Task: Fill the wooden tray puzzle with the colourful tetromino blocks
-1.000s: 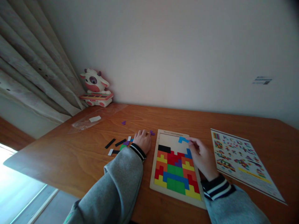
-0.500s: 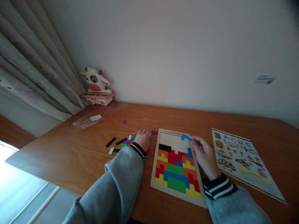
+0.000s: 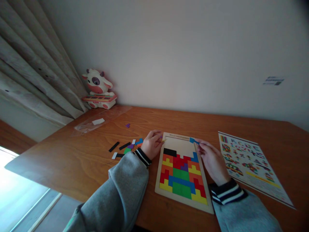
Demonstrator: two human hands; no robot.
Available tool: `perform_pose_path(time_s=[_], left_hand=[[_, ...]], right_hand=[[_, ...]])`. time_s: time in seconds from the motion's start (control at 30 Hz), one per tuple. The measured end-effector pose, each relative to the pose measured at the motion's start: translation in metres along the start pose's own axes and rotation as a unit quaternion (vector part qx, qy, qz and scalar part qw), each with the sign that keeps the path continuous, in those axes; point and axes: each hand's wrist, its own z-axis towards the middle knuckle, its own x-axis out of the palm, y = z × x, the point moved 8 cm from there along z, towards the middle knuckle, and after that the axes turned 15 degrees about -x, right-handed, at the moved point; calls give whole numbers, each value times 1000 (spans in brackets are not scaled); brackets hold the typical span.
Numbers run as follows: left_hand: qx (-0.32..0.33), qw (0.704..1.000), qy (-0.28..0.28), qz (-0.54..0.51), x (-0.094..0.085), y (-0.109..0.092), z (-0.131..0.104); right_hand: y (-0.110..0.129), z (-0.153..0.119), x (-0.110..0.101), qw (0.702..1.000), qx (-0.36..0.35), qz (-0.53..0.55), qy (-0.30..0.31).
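A wooden puzzle board (image 3: pixel 158 180) lies on the table, its lower part filled with coloured blocks and its upper part bare. My left hand (image 3: pixel 152 144) is at the board's upper left edge, fingers pinched on a small yellow piece (image 3: pixel 164 140). Between the fingertips of my right hand (image 3: pixel 212 158) is a blue piece (image 3: pixel 194 140), held over the board's upper right corner. In the board, a black block (image 3: pixel 170 152) sits at the left above an orange one, and a blue block (image 3: pixel 195 157) is at the right edge.
Several loose pieces, among them a black strip (image 3: pixel 114 147) and a green one (image 3: pixel 127 150), lie left of my left hand. A printed sheet (image 3: pixel 251 161) is at the right. Farther back left are a plastic bag (image 3: pixel 87 127) and a cow toy (image 3: pixel 99 88).
My left hand has lifted from the loose pieces and moved right to the board's edge, with the yellow piece. The blue piece in my right hand has shifted slightly right and tilted.
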Motion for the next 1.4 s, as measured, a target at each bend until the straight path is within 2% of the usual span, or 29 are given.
perform_pose_path(time_s=[0.07,0.13,0.27,0.33,0.43,0.6,0.77,0.9,1.0,1.13,1.4], left_hand=[[15,999,4,-34,-1,-12,-3],[50,997,36,-49,2,-26,-7],[149,980,115,-60,13,-51,-20],[171,974,135,-67,16,-56,-24],[180,967,165,-79,21,-56,-27],[166,971,143,-99,19,-53,-26],[152,965,185,-106,27,-54,-30],[140,970,175,-98,28,-52,-29],[170,968,178,-41,33,-51,-33],[211,953,216,41,47,-48,-42],[250,933,255,51,54,-51,-49]], right_hand=[[1,-1,4,1000,0,-15,22],[4,-3,10,997,-4,-41,63],[10,-18,37,972,27,-64,224],[16,-28,52,949,34,-65,305],[23,-37,64,931,21,-63,358],[18,-37,65,936,13,-40,349],[21,-35,65,932,-22,-82,352],[27,-29,61,942,-43,-103,317],[26,-22,50,964,-33,-101,244],[17,-16,34,983,5,-84,165],[16,-11,29,973,-37,-156,164]])
